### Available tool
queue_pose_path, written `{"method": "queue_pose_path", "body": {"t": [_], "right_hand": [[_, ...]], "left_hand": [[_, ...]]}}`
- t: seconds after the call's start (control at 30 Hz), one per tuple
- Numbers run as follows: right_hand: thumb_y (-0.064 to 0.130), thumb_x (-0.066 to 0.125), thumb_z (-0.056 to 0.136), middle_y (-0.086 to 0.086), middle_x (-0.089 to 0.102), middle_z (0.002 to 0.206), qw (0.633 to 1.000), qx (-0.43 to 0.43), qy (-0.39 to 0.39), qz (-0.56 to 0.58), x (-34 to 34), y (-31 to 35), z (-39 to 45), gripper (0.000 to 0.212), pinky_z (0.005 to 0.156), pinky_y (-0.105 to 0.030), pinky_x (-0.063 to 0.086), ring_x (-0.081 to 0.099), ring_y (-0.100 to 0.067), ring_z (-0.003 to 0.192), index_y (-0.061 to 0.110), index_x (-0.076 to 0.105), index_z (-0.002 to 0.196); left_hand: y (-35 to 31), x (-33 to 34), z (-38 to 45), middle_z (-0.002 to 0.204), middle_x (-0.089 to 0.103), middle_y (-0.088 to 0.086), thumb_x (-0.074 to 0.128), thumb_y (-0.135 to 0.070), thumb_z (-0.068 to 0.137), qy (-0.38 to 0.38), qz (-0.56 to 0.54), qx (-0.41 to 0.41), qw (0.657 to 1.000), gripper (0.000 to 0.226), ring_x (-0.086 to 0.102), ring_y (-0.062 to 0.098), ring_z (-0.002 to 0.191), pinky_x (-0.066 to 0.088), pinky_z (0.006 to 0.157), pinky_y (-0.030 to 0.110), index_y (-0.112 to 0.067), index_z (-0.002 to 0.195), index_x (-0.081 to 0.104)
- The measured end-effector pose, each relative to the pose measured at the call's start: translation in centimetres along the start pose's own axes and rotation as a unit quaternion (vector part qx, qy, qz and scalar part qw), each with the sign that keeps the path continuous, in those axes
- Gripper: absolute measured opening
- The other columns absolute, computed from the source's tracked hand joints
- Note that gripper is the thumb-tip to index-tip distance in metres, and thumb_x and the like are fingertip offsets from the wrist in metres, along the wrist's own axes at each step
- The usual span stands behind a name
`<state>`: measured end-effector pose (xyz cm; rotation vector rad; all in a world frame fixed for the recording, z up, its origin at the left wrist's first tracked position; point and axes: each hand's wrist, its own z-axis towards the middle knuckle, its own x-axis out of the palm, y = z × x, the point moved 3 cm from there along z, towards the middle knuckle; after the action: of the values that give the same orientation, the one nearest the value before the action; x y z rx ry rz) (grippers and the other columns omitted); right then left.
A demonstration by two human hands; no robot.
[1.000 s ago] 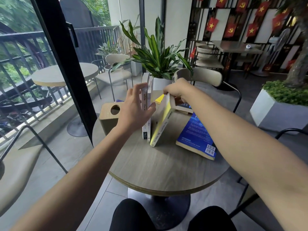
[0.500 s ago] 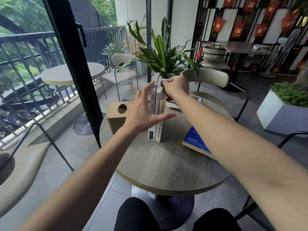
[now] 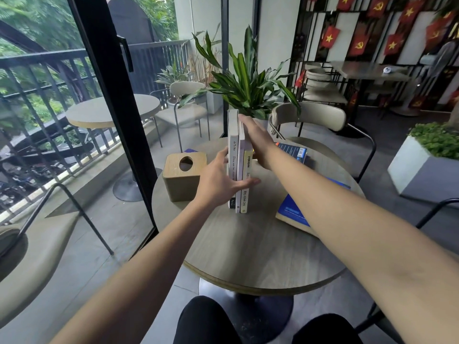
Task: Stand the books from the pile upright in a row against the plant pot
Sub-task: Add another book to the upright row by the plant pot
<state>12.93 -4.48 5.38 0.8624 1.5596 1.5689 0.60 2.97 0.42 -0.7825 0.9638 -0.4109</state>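
Observation:
Three books stand upright side by side on the round table (image 3: 248, 256): a white book (image 3: 233, 167), a thin pale one (image 3: 240, 155) and a yellow-spined book (image 3: 246, 194). They run back toward the plant (image 3: 248, 88); its pot is hidden behind them and my hand. My left hand (image 3: 218, 181) clasps the row, fingers on the white book's left cover and thumb across the spines. My right hand (image 3: 255, 140) lies flat, fingers straight, against the yellow book's right cover. A blue book (image 3: 293, 214) lies flat under my right forearm, and a dark book (image 3: 291, 151) lies behind it.
A wooden tissue box (image 3: 182, 177) stands left of the books, close to my left hand. A beige chair (image 3: 310, 117) stands behind the table. A black door frame (image 3: 119, 115) runs down on the left. My knees are under the table's near edge.
The yellow book went from leaning to upright against the other two. My right hand let go of its top edge and now lies flat on its side. My left thumb moved across the spines.

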Motion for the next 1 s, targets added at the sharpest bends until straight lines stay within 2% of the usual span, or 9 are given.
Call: {"method": "queue_pose_path", "body": {"t": [0.23,0.37,0.43,0.5,0.6,0.7,0.77,0.93,1.0], "right_hand": [[0.071,0.058,0.071,-0.003,0.067,0.121,0.999,0.027,-0.005,0.04,-1.0,-1.4,0.3,0.072,0.101,-0.052,0.046,0.064,-0.025,0.111,0.028,0.059,0.128],[0.069,0.032,0.093,0.004,0.062,0.128,1.0,-0.006,0.014,-0.006,-0.9,-1.5,-1.7,0.06,0.1,-0.032,0.041,0.058,-0.011,0.112,0.029,0.057,0.13],[0.067,0.018,0.096,0.0,0.062,0.128,0.996,-0.033,0.002,-0.087,-1.2,-2.0,-2.3,0.063,0.094,-0.03,0.04,0.056,-0.013,0.109,0.03,0.059,0.126],[0.077,0.013,0.088,-0.006,0.064,0.128,0.971,-0.073,-0.039,-0.225,-2.3,-2.6,-2.7,0.078,0.097,-0.04,0.042,0.057,-0.024,0.115,0.03,0.059,0.129],[0.07,0.026,0.093,-0.009,0.056,0.137,0.884,-0.145,-0.073,-0.438,-5.6,-3.4,-2.9,0.067,0.093,-0.043,0.044,0.05,-0.031,0.125,0.03,0.042,0.145],[0.077,0.034,0.086,-0.009,0.045,0.146,0.794,-0.073,-0.082,-0.598,-10.1,-4.6,-3.5,0.078,0.099,-0.048,0.036,0.04,-0.034,0.131,0.033,0.027,0.151],[0.088,0.028,0.077,-0.009,0.038,0.15,0.762,0.016,-0.072,-0.644,-13.0,-5.8,-4.0,0.092,0.105,-0.052,0.029,0.033,-0.035,0.135,0.035,0.023,0.152],[0.102,0.026,0.055,-0.016,0.029,0.155,0.744,0.169,-0.061,-0.644,-18.5,-7.8,-6.2,0.119,0.109,-0.061,0.021,0.026,-0.04,0.141,0.03,0.031,0.15],[0.104,0.033,0.046,-0.018,0.038,0.151,0.752,0.193,-0.058,-0.628,-19.6,-8.2,-6.8,0.126,0.11,-0.059,0.028,0.037,-0.04,0.136,0.025,0.043,0.142]], "left_hand": [[-0.6,1.2,0.1,0.141,0.059,0.005,0.086,-0.062,0.06,-0.004,-0.001,-0.015,1.0,0.107,0.055,0.022,0.128,0.047,0.1,0.039,-0.019,0.147,0.041],[-0.8,1.4,0.1,0.136,0.06,0.005,0.086,-0.066,0.057,-0.009,0.019,-0.023,1.0,0.111,0.057,0.022,0.123,0.049,0.098,0.041,-0.018,0.145,0.039],[-0.8,1.8,0.1,0.131,0.058,0.005,0.085,-0.061,0.06,-0.008,0.041,-0.024,0.999,0.106,0.058,0.023,0.117,0.05,0.095,0.041,-0.016,0.143,0.038],[-0.8,2.1,0.2,0.127,0.056,0.006,0.084,-0.05,0.067,-0.014,0.069,-0.024,0.997,0.095,0.058,0.025,0.114,0.047,0.089,0.035,-0.014,0.142,0.039],[-0.7,2.4,0.3,0.124,0.058,0.005,0.082,-0.043,0.067,-0.022,0.08,-0.025,0.996,0.089,0.058,0.025,0.111,0.042,0.08,0.03,-0.013,0.14,0.041],[-0.8,2.6,0.1,0.123,0.06,0.006,0.082,-0.042,0.067,-0.03,0.082,-0.026,0.996,0.087,0.059,0.027,0.109,0.043,0.079,0.032,-0.014,0.139,0.042],[-0.9,2.8,0.0,0.123,0.061,0.007,0.081,-0.042,0.066,-0.036,0.082,-0.021,0.996,0.086,0.06,0.028,0.11,0.046,0.083,0.036,-0.014,0.139,0.042],[-1.0,3.1,0.1,0.123,0.062,0.006,0.081,-0.042,0.067,-0.035,0.077,-0.014,0.996,0.085,0.061,0.03,0.108,0.05,0.084,0.039,-0.016,0.138,0.042],[-0.9,3.2,0.1,0.124,0.062,0.007,0.081,-0.042,0.068,-0.036,0.075,-0.012,0.996,0.084,0.061,0.03,0.11,0.049,0.085,0.039,-0.015,0.138,0.042]]}}
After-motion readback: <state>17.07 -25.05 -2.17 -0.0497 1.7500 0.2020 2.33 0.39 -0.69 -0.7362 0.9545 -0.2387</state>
